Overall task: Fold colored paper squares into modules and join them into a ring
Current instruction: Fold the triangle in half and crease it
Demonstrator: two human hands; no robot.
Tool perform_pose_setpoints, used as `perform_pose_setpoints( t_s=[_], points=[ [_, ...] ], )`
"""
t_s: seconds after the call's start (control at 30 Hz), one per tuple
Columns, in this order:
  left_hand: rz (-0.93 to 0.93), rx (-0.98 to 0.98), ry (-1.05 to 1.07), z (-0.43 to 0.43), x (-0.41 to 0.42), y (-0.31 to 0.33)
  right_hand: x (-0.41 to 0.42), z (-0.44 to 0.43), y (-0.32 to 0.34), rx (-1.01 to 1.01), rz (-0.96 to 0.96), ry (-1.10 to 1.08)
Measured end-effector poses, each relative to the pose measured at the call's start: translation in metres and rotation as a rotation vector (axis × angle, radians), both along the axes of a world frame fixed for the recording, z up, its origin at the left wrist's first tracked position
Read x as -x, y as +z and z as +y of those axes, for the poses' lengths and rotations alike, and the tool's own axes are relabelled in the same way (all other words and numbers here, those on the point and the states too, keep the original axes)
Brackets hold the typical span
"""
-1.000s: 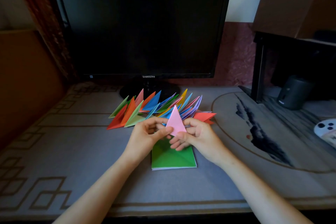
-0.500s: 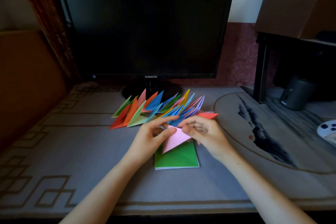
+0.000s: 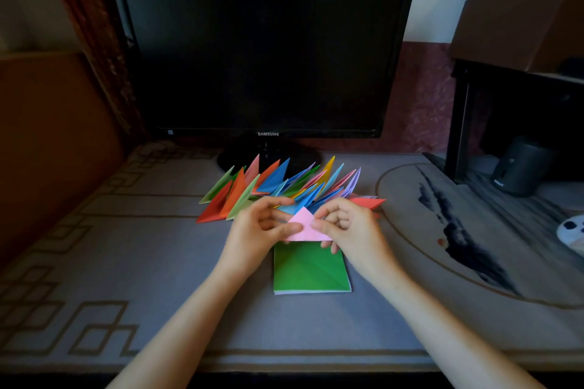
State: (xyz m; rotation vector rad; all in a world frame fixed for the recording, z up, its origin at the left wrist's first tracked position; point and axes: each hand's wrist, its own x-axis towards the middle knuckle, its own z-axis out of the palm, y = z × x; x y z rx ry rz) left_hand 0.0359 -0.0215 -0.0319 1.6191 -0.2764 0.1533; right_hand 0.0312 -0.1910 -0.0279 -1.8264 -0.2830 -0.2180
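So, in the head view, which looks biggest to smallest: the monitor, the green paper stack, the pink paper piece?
1. Monitor, largest though farthest.
2. Green paper stack.
3. Pink paper piece, smallest, edges covered by fingers.

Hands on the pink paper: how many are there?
2. The left hand pinches the pink paper on its left side, the right hand on its right, above the green stack. None seems hidden.

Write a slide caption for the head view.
Left hand and right hand pinch a pink folded triangle near a green paper stack, colored modules lined up before a dark monitor.
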Motion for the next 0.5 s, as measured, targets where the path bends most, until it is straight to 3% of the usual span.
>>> perform_pose_setpoints(
  t_s=[0.2,0.5],
  points=[
    [-0.126,-0.172,0.401,0.04,-0.013,-0.002,-0.002,-0.009,-0.012,0.025,-0.114,-0.12],
    [0.169,-0.45,0.701,0.109,-0.009,-0.017,-0.001,-0.011,-0.02,0.215,-0.182,-0.137]
  ],
)
